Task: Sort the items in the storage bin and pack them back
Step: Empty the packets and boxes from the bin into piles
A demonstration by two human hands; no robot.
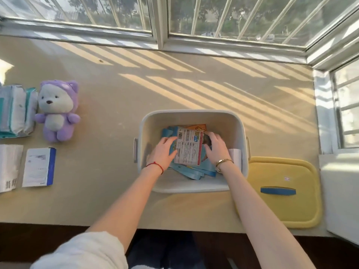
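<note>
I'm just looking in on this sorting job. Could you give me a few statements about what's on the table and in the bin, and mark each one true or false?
1. Both hands are down inside the white bin. True: the left hand and right hand grip a printed packet from either side.
2. The yellow lid is closed on the bin. False: it lies flat on the table, to the bin's right.
3. The purple plush toy is in the bin. False: it rests on the table, far left.
4. Blue packets lie under the held packet. True.
5. The left wrist wears a red string. True.
</note>
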